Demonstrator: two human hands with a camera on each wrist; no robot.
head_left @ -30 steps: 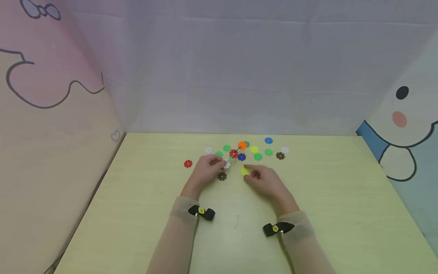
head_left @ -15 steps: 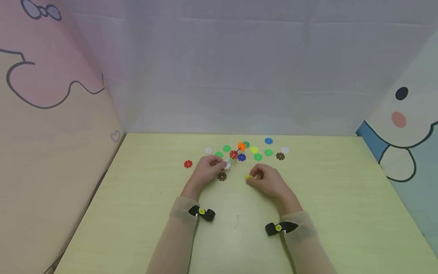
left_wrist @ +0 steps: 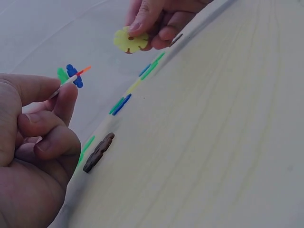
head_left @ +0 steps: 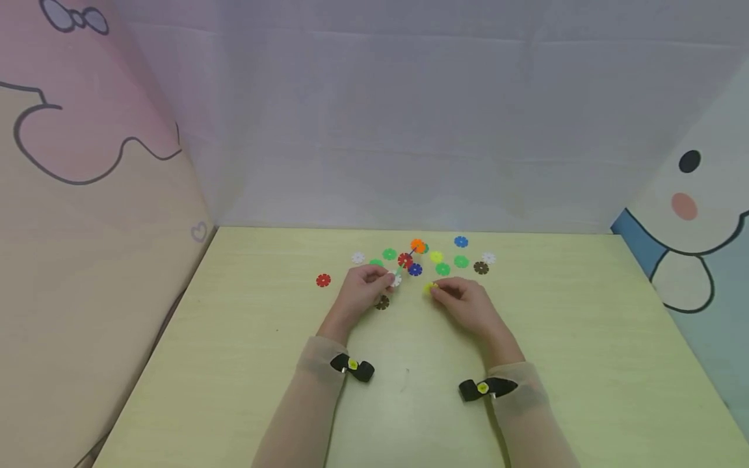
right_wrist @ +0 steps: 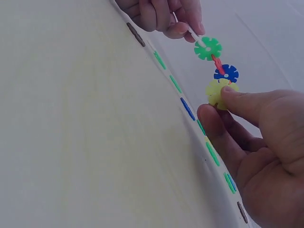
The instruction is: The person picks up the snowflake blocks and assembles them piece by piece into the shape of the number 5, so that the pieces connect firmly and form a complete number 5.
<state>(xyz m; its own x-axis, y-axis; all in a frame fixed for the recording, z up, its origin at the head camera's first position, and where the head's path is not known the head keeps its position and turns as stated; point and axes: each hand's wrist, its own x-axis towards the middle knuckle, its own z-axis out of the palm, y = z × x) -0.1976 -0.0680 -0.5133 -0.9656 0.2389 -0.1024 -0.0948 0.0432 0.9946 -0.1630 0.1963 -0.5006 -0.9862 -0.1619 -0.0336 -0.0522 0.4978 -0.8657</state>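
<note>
My left hand (head_left: 364, 291) pinches a white snowflake disc (head_left: 397, 279) between thumb and index finger. That white disc is the near end of a slotted chain: a green disc (right_wrist: 207, 48), a red disc (head_left: 405, 260), a blue disc (right_wrist: 226, 74) and an orange disc (head_left: 418, 246) follow it, pointing away. To the right, my right hand (head_left: 470, 305) pinches a yellow snowflake disc (left_wrist: 130, 42) by its edge, thumb on its face. In the head view the yellow disc is apart from the chain. Both hands hold their pieces above the table.
Loose snowflake discs lie about the hands: a brown disc (head_left: 382, 302) below the left hand, a red one (head_left: 323, 280) to the left, a dark blue one (head_left: 415, 269) between, and several more toward the table's (head_left: 585, 325) back edge. A fabric backdrop (head_left: 374, 130) stands behind.
My right hand has moved slightly right and the yellow disc has turned in its fingers, lying edge-on half a second ago. My left hand and the chain have shifted a little right.
</note>
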